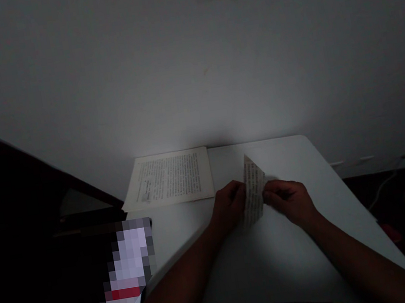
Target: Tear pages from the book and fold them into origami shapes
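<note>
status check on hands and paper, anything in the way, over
Left hand and right hand gripping opposite sides of folded paper; pointed end toward wall; printed pages off left, not between hands.

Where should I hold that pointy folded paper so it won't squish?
Try pinching the folded paper lightly by its left and right edges, a hand from each side, where the left hand and right hand are. It looks thin, and its pointed tip might bend.
</note>
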`<control>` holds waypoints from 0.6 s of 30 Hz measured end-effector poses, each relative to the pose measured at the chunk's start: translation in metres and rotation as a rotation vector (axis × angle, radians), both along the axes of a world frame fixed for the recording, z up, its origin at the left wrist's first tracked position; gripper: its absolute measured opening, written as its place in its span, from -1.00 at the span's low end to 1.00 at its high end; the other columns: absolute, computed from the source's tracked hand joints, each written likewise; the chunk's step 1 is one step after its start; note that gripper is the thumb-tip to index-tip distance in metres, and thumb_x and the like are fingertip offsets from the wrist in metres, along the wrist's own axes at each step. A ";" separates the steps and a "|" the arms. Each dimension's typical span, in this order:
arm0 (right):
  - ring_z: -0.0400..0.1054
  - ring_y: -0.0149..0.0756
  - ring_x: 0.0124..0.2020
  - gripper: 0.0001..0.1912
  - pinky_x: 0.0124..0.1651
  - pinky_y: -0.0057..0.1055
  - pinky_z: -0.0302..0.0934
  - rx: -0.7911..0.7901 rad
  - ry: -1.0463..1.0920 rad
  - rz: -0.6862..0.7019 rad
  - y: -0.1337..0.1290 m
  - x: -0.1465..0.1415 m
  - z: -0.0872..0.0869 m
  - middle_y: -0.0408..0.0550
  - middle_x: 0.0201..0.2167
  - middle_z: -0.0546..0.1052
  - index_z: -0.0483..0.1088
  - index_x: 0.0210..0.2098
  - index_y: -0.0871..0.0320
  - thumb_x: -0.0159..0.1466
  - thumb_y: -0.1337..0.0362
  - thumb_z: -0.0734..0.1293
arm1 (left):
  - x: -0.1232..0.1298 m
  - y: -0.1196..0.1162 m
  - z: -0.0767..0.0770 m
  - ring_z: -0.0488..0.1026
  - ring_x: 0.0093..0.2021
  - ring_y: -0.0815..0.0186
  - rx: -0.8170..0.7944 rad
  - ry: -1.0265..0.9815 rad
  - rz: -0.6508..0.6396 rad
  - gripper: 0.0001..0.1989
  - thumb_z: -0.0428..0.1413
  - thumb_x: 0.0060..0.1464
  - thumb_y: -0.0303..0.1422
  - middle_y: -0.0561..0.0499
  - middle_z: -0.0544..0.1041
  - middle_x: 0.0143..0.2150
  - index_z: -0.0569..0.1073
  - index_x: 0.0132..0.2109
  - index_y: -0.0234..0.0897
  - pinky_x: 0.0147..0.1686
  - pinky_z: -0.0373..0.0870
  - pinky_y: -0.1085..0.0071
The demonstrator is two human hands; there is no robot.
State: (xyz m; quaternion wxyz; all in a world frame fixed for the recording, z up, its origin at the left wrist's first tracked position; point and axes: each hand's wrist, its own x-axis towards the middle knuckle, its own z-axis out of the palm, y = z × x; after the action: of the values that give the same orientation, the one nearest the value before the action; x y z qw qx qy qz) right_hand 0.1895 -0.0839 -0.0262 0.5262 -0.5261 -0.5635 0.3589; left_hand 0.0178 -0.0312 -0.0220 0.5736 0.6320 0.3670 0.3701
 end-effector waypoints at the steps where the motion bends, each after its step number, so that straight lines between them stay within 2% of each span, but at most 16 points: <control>1: 0.37 -0.37 -0.54 -0.83 -0.46 -0.45 0.29 0.010 -0.009 -0.041 0.001 0.000 0.000 -0.11 -0.58 0.48 0.46 -0.52 0.17 0.14 0.22 0.37 | 0.000 0.000 0.000 0.30 -0.51 0.41 0.001 -0.011 0.001 -0.67 -0.02 0.15 -0.15 0.06 0.37 -0.52 0.41 -0.38 -0.33 -0.50 0.22 0.50; 4: 0.35 -0.39 -0.59 -0.84 -0.50 -0.46 0.27 0.027 -0.023 -0.132 0.001 0.000 0.001 -0.13 -0.62 0.47 0.44 -0.54 0.17 0.11 0.23 0.37 | -0.001 -0.001 0.000 0.27 -0.54 0.42 -0.001 -0.067 -0.024 -0.63 -0.05 0.17 -0.12 0.07 0.34 -0.54 0.44 -0.31 -0.34 -0.51 0.21 0.49; 7: 0.35 -0.38 -0.57 -0.84 -0.49 -0.46 0.27 0.036 -0.036 -0.133 0.000 0.000 0.003 -0.12 -0.61 0.47 0.44 -0.55 0.17 0.10 0.24 0.37 | -0.001 -0.001 0.001 0.26 -0.55 0.43 -0.011 -0.068 -0.028 -0.67 0.02 0.12 -0.12 0.09 0.34 -0.55 0.43 -0.30 -0.34 -0.51 0.21 0.49; 11: 0.35 -0.39 -0.57 -0.86 -0.51 -0.47 0.27 0.007 0.041 -0.066 0.000 -0.002 0.005 -0.12 -0.61 0.47 0.47 -0.51 0.18 0.09 0.23 0.39 | 0.001 0.001 0.001 0.22 -0.58 0.45 -0.065 -0.063 -0.001 -0.66 0.04 0.09 -0.13 0.12 0.30 -0.59 0.40 -0.41 -0.34 -0.55 0.16 0.51; 18: 0.30 -0.41 -0.61 -0.80 -0.55 -0.47 0.22 -0.053 0.236 0.143 0.002 -0.003 0.005 -0.11 -0.61 0.46 0.52 -0.38 0.18 0.10 0.16 0.41 | 0.001 0.004 0.000 0.29 -0.54 0.44 -0.194 -0.144 -0.069 -0.65 0.09 0.03 -0.10 0.08 0.38 -0.54 0.40 -0.41 -0.36 -0.50 0.23 0.48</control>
State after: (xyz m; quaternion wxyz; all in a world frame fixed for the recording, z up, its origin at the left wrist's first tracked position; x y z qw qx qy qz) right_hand 0.1866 -0.0821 -0.0215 0.5478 -0.4524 -0.5241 0.4697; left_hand 0.0190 -0.0274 -0.0218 0.6692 0.5575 0.3369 0.3576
